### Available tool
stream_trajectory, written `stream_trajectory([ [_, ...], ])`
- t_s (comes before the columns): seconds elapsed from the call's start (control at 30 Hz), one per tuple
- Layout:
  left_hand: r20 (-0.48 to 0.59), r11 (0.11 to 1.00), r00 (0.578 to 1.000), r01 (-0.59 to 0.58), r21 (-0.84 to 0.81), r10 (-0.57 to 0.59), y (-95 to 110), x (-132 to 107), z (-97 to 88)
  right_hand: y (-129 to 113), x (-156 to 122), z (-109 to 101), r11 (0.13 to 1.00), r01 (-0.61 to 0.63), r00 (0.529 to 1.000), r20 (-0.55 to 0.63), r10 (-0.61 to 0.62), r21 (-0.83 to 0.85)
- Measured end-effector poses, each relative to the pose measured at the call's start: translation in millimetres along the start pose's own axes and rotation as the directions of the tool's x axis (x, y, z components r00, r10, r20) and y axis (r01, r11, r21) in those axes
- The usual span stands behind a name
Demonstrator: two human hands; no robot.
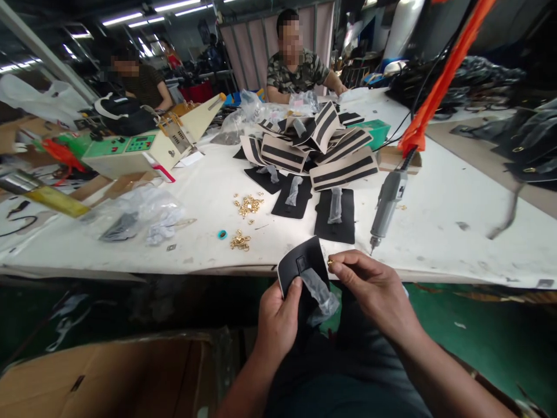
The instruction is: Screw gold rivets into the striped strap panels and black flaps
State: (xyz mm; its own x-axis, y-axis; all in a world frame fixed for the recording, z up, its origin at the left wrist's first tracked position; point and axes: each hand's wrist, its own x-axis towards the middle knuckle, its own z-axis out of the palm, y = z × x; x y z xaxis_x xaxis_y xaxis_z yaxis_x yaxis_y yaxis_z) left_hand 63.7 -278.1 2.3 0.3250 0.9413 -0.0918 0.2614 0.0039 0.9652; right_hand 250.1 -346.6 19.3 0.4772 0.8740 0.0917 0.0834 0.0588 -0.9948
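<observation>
Taking the held black panel (314,251) as the landmark, a pale machine (126,157) with a green control face is standing far to its left, at the back of the white desk (204,183). Nearer, a clear plastic bag (167,206) is lying left of the panel. A small turquoise ring (222,234) is resting closer on that side, with two heaps of gold pieces (249,205) lying between it and the panel, one behind the other.

The left hand (277,316) is holding the panel by its lower left part, its grip pinching it with the thumb on the black face. A plastic-wrapped strip (322,293) is hanging from the panel's front. Directly beyond the panel, more black panels (343,225) are lying flat, and behind them beige striped pieces (319,142) are piling up. Farther back, a person in a camouflage shirt (289,75) is sitting.

Just right of the panel's edge, the right hand (378,287) is pinching a small gold piece (331,262) between thumb and fingertip; whether it is touching the panel, one cannot tell. Farther right and beyond the panel, a grey power screwdriver (389,203) is hanging tip down below an orange wrapping (435,87).
</observation>
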Motion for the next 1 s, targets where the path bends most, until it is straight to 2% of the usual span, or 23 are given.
stream_trajectory([
  [0.23, 0.040, 0.984, 0.991, -0.133, 0.121, 0.129, 14.7, -10.0, 8.6, -2.7, 3.8, 15.5, 0.966, 0.237, 0.972, 0.041, -0.233, -0.108],
  [0.43, 0.027, 0.959, 0.976, -0.216, 0.185, 0.215, 14.9, -14.6, 13.0, -3.5, 3.1, 11.9, 0.931, 0.320, 0.947, 0.054, -0.315, -0.177],
  [0.67, 0.038, 0.924, 0.944, -0.328, 0.196, 0.327, 19.5, -18.2, 14.6, -8.4, -0.8, 10.6, 0.914, 0.325, 0.944, 0.035, -0.327, -0.244],
  [0.87, 0.079, 0.847, 0.884, -0.465, 0.260, 0.461, 17.4, -20.2, 14.6, -2.8, -4.5, 10.6, 0.810, 0.461, 0.882, 0.089, -0.462, -0.362],
  [1.0, 0.091, 0.816, 0.859, -0.507, 0.279, 0.503, 17.8, -22.1, 15.0, 0.6, -4.8, 9.8, 0.767, 0.498, 0.859, 0.108, -0.500, -0.404],
])
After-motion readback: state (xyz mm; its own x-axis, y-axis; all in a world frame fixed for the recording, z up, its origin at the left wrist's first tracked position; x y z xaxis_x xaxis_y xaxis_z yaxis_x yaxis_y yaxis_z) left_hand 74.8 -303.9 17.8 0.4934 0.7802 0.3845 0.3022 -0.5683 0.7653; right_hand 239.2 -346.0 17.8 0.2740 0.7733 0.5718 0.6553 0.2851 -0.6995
